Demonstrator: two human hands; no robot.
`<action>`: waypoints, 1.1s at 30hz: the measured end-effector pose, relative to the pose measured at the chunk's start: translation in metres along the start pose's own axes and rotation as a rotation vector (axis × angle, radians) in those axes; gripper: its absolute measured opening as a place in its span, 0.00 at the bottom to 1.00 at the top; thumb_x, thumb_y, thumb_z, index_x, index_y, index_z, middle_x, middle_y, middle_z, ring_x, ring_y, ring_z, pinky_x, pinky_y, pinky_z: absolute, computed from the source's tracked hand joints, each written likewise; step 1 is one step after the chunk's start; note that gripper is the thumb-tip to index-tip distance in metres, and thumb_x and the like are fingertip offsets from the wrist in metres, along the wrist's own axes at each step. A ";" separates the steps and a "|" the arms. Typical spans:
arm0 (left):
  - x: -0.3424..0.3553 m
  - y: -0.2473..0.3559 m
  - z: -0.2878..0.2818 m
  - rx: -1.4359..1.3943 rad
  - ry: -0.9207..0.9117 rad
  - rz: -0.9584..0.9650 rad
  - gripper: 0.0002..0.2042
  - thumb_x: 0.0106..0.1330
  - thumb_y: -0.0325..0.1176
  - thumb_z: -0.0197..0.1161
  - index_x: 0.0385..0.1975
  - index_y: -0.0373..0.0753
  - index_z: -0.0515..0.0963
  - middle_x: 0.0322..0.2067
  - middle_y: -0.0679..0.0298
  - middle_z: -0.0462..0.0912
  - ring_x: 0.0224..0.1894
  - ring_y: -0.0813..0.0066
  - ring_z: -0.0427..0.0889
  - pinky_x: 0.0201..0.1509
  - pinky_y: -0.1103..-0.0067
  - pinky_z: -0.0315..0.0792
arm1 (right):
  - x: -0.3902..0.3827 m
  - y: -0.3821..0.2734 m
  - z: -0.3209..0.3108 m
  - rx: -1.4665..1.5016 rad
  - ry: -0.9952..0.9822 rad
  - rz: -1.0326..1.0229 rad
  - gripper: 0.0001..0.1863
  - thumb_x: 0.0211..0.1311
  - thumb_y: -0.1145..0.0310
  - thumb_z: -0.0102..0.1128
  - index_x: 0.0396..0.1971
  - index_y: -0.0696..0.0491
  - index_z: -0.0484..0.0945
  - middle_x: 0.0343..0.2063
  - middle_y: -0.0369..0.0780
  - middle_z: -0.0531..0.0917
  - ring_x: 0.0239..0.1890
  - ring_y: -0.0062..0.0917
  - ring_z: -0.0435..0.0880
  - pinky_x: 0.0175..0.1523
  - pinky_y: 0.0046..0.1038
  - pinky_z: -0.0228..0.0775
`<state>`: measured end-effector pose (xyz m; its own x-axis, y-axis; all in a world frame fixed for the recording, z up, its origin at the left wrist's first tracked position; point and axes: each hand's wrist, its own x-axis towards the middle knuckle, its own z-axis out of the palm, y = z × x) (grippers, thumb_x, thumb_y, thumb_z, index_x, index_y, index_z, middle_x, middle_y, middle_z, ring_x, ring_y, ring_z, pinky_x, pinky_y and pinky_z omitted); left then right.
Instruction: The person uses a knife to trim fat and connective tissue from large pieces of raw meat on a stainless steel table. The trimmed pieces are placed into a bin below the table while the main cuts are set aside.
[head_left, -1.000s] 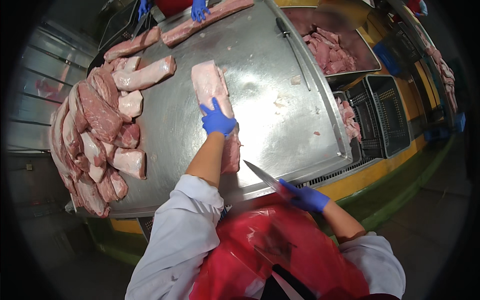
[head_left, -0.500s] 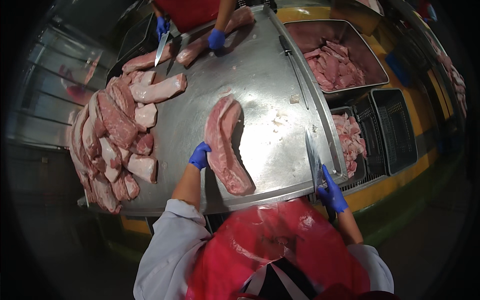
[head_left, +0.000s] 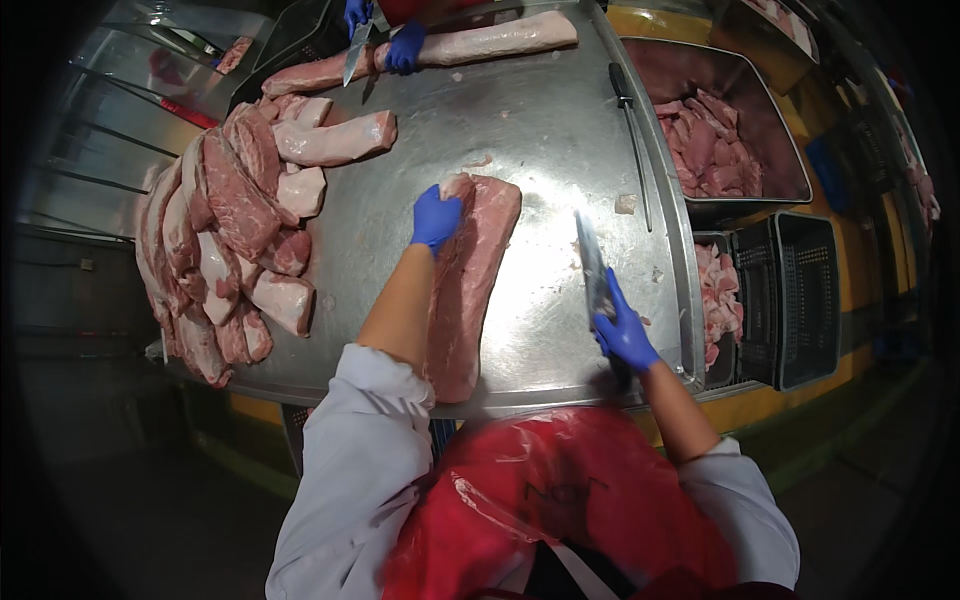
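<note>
A long slab of raw meat (head_left: 472,285) lies lengthwise in front of me on the metal table (head_left: 545,330). My left hand (head_left: 437,218), in a blue glove, is closed on the slab's far left edge; its forearm covers part of the near left side. To the right of the meat, my right hand (head_left: 627,335), also gloved in blue, grips a knife (head_left: 590,255) by its dark handle. The blade points away from me over the table, apart from the meat. Small scraps lie near the blade.
Many cuts of meat (head_left: 235,195) are heaped on the table's left. Across the table, a co-worker's gloved hand (head_left: 405,47) rests on a long loin (head_left: 500,40); the other holds a knife (head_left: 356,55). A sharpening steel (head_left: 635,150) lies right, beside a meat-filled bin (head_left: 720,195) and black crates (head_left: 806,300).
My left hand has gone from the slab's left side to its far end, and the slab now lies straighter and turned. My right hand has brought the knife leftward over the table.
</note>
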<state>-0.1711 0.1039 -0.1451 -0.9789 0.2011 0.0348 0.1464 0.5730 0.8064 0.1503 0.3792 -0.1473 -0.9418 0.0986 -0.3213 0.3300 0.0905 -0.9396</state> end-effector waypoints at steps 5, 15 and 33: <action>0.003 -0.010 -0.017 -0.381 0.024 0.080 0.18 0.59 0.29 0.59 0.48 0.29 0.79 0.40 0.56 0.86 0.42 0.70 0.84 0.46 0.74 0.76 | 0.129 -0.080 0.081 0.115 -0.113 0.025 0.46 0.66 0.67 0.54 0.78 0.33 0.39 0.52 0.53 0.80 0.27 0.25 0.82 0.35 0.29 0.78; -0.050 0.082 -0.102 -0.497 0.124 0.118 0.21 0.59 0.23 0.54 0.54 0.30 0.77 0.42 0.64 0.83 0.42 0.79 0.79 0.48 0.79 0.75 | 0.081 -0.120 0.108 -0.349 -0.707 0.161 0.41 0.68 0.66 0.48 0.78 0.35 0.42 0.19 0.40 0.78 0.18 0.24 0.78 0.23 0.28 0.73; -0.162 0.129 -0.298 -0.830 0.257 0.183 0.19 0.62 0.21 0.53 0.54 0.31 0.76 0.46 0.59 0.81 0.47 0.71 0.80 0.54 0.77 0.73 | 0.022 -0.120 0.211 -0.729 -0.907 -0.016 0.40 0.65 0.67 0.47 0.77 0.40 0.47 0.31 0.52 0.84 0.29 0.41 0.85 0.43 0.38 0.78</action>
<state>-0.0360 -0.0919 0.1293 -0.9666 -0.0088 0.2562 0.2512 -0.2320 0.9397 0.0769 0.1609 -0.0661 -0.5488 -0.6266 -0.5533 -0.0016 0.6627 -0.7489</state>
